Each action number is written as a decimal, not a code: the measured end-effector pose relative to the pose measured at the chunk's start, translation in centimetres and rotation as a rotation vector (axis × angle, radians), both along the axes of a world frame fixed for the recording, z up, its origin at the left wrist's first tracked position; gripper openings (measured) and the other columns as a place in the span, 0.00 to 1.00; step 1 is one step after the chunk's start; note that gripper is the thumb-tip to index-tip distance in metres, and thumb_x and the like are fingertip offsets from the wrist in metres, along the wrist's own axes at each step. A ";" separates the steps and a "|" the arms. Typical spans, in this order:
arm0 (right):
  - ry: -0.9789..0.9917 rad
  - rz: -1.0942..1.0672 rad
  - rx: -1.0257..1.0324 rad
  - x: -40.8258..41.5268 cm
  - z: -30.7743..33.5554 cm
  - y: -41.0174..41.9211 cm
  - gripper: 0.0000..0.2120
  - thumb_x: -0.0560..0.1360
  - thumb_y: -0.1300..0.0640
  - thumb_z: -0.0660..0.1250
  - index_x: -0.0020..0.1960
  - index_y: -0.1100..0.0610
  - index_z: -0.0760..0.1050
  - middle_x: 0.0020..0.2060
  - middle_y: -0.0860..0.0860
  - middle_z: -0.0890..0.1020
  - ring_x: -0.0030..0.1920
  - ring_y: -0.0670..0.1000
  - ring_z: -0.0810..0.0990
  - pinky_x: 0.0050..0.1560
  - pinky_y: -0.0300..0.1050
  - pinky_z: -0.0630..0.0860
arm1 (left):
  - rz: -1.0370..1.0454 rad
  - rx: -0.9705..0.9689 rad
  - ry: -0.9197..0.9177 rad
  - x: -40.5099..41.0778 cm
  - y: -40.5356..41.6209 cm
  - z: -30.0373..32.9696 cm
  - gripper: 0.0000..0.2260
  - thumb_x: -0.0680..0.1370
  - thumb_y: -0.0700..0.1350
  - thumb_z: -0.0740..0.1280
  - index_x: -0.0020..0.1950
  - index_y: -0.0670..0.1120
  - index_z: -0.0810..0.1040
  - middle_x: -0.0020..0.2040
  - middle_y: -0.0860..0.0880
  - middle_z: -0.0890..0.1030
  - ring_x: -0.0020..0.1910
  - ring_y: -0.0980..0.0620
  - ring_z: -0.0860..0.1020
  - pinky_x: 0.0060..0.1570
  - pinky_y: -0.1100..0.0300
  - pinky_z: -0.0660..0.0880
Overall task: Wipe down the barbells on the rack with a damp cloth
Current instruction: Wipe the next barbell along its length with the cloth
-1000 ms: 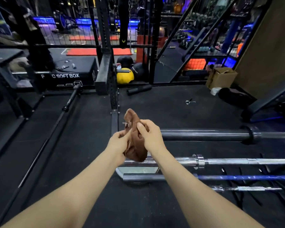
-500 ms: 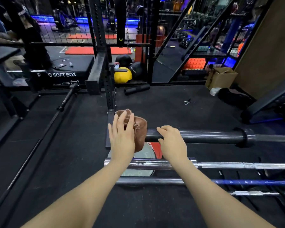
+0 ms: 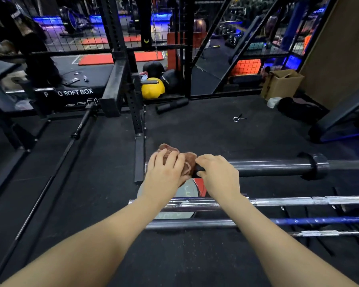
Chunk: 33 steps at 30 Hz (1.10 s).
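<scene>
A brown cloth (image 3: 190, 162) is bunched over the left end of the top barbell's dark sleeve (image 3: 274, 167). My left hand (image 3: 166, 170) lies over the cloth with fingers curved round it, pressing it onto the bar's end. My right hand (image 3: 218, 172) grips the same sleeve just right of the cloth, fingers wrapped over the top and thumb below. Below it lie a chrome barbell (image 3: 298, 200), a bar with a blue shaft (image 3: 319, 220) and a thinner chrome bar (image 3: 319, 233), all running to the right.
A black rack upright (image 3: 137, 112) stands just left of the bars. Another barbell (image 3: 56, 162) lies on the black floor at left. A round plate (image 3: 187, 191) sits under the bars. Further back are a spring collar (image 3: 239, 118), yellow ball (image 3: 152, 88), cardboard box (image 3: 282, 83) and soft box (image 3: 71, 90).
The cloth went from held up between both hands onto the top barbell's end. My left hand now covers it and my right hand has closed round the sleeve beside it.
</scene>
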State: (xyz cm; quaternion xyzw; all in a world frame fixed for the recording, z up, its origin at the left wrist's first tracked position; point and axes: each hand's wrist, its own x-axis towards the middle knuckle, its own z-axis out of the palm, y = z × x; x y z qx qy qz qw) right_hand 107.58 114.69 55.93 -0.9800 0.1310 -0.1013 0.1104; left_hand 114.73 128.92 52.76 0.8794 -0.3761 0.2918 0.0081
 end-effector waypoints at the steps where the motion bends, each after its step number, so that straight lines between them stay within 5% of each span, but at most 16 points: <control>1: 0.000 0.004 0.026 0.0 0.1 -0.3 0.11 0.79 0.57 0.62 0.61 0.49 0.74 0.60 0.43 0.75 0.58 0.50 0.72 0.46 0.45 0.74 | -0.008 -0.011 0.006 -0.1 -0.8 0.1 0.23 0.70 0.59 0.68 0.55 0.43 0.78 0.52 0.45 0.80 0.51 0.42 0.78 0.55 0.47 0.74; 10: -0.114 -0.212 0.140 -4.2 -0.6 -7.7 0.16 0.77 0.59 0.66 0.65 0.57 0.74 0.60 0.49 0.75 0.62 0.52 0.68 0.53 0.47 0.72 | -0.036 0.023 0.037 -2.0 -7.3 0.2 0.23 0.69 0.60 0.71 0.55 0.44 0.77 0.52 0.46 0.80 0.50 0.43 0.77 0.52 0.47 0.74; 16: -0.352 -0.375 0.023 -7.6 -1.2 -13.8 0.24 0.60 0.67 0.79 0.55 0.63 0.79 0.50 0.58 0.80 0.48 0.64 0.78 0.44 0.54 0.74 | -0.065 0.000 -0.014 -4.3 -12.7 0.0 0.22 0.70 0.60 0.70 0.56 0.45 0.77 0.52 0.47 0.80 0.49 0.42 0.77 0.49 0.48 0.73; 20: -0.345 -0.468 0.114 -9.4 -2.1 -17.4 0.27 0.70 0.64 0.74 0.67 0.65 0.71 0.64 0.61 0.73 0.63 0.64 0.71 0.57 0.56 0.72 | -0.083 -0.013 -0.024 -5.9 -16.9 -0.4 0.21 0.71 0.59 0.68 0.57 0.46 0.76 0.53 0.48 0.79 0.49 0.43 0.76 0.48 0.48 0.72; 23: -0.285 -0.417 0.226 -10.5 -2.6 -19.1 0.27 0.77 0.61 0.67 0.73 0.63 0.64 0.73 0.55 0.64 0.72 0.56 0.61 0.65 0.47 0.66 | -0.078 -0.024 -0.049 -6.4 -18.3 -0.7 0.21 0.73 0.59 0.66 0.58 0.46 0.75 0.53 0.48 0.78 0.50 0.43 0.75 0.49 0.48 0.71; 27: -0.213 -0.275 0.184 -11.6 -2.9 -21.0 0.33 0.73 0.65 0.71 0.74 0.61 0.61 0.75 0.51 0.61 0.74 0.52 0.59 0.75 0.48 0.52 | -0.093 -0.030 -0.063 -7.2 -20.8 -0.8 0.20 0.73 0.58 0.65 0.58 0.46 0.75 0.53 0.48 0.78 0.51 0.42 0.75 0.50 0.47 0.71; 30: -0.196 -0.202 0.097 -12.1 -3.1 -22.4 0.38 0.67 0.69 0.74 0.73 0.59 0.64 0.73 0.51 0.65 0.73 0.55 0.63 0.72 0.53 0.62 | -0.105 -0.042 -0.044 -8.4 -23.5 -0.6 0.19 0.73 0.57 0.64 0.57 0.46 0.75 0.53 0.49 0.78 0.50 0.43 0.76 0.50 0.48 0.72; 33: -0.146 -0.173 0.186 -12.1 -1.8 -23.9 0.37 0.69 0.69 0.72 0.74 0.52 0.63 0.73 0.43 0.64 0.68 0.48 0.68 0.62 0.45 0.72 | -0.123 -0.048 -0.029 -9.2 -25.4 -0.7 0.19 0.74 0.57 0.65 0.58 0.46 0.75 0.54 0.48 0.79 0.51 0.43 0.76 0.51 0.47 0.72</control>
